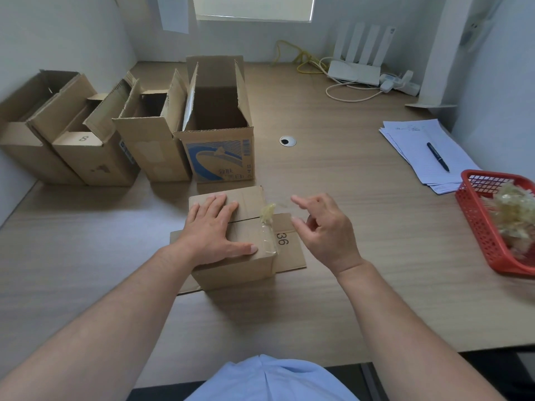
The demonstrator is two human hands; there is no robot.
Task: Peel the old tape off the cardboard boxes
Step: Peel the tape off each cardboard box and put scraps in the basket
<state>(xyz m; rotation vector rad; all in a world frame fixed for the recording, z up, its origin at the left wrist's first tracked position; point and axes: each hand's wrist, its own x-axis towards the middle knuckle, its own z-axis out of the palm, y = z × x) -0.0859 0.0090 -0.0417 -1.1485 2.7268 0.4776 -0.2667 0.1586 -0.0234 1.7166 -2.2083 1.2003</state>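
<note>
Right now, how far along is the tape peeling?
Done: a wad of peeled tape lies in the red basket. In hand: the left hand presses the closed box; its tape strip is partly lifted, crumpled end up, the right hand beside it, empty. Left: that strip, plus a tape scrap on the blue-printed box.

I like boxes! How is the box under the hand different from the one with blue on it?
The small box under the left hand is low and closed; the blue-printed box is taller, its flaps open. The small box reads 36; the other has blue print. Both are brown cardboard.
</note>
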